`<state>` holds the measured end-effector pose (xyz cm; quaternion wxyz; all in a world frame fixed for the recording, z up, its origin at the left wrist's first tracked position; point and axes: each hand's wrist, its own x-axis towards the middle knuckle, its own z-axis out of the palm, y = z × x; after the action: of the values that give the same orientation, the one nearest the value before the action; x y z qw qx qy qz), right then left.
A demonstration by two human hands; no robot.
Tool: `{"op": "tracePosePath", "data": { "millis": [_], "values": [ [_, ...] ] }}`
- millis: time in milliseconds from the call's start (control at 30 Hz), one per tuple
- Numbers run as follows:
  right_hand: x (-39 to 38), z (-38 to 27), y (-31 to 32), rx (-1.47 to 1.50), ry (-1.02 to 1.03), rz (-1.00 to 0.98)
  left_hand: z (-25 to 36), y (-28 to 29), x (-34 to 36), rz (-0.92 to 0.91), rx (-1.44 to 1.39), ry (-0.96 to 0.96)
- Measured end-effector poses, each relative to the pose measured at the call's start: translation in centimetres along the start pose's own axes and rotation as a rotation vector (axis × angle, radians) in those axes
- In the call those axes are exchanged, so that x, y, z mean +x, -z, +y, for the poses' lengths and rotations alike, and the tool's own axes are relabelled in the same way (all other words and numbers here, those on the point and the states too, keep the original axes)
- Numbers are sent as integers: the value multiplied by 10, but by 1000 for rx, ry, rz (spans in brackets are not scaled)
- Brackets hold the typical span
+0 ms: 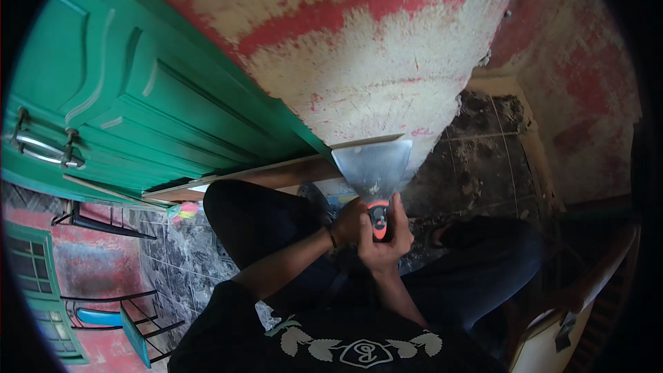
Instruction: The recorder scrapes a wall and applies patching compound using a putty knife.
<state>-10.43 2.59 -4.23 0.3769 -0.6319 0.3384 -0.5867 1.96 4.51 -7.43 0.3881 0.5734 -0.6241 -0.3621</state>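
Observation:
A wide putty knife (pixel 376 169) with a flared metal blade and an orange-and-black handle points away from me, in front of the wall. Its blade edge is at the lower part of the patchy cream-and-red wall (pixel 345 76); whether it touches the surface I cannot tell. My right hand (pixel 388 245) is closed around the handle from the right, its thumb and fingers on either side. From the left, my left hand (pixel 349 224) is closed against the handle near the blade's base, its fingers partly hidden.
A green panelled door (pixel 166 110) with a metal handle (pixel 48 150) stands at the left. Chairs (pixel 135 331) are at lower left on dark, dusty tiles (pixel 179 255). A wooden piece of furniture (pixel 552 338) is at lower right. Another stained wall (pixel 580 90) rises at right.

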Motion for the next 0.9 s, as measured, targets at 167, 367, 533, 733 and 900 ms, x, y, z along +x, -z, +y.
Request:
{"op": "tracePosePath", "data": {
  "millis": [167, 367, 533, 733, 900],
  "values": [
    [0, -26, -7, 156, 63, 3, -13, 15, -19, 72, 175, -183],
    [14, -45, 7, 346, 42, 100, 41, 74, -17, 240, 545, -260],
    [51, -61, 42, -19, 348, 226, 142, 121, 8, 471, 577, -772],
    [86, -107, 78, -53, 255, 246, 193, 170, 46, 818, 544, -1183],
    [140, -156, 136, -430, 664, 19, 185, 186, 67, 1116, 218, -1137]
  ]
}}
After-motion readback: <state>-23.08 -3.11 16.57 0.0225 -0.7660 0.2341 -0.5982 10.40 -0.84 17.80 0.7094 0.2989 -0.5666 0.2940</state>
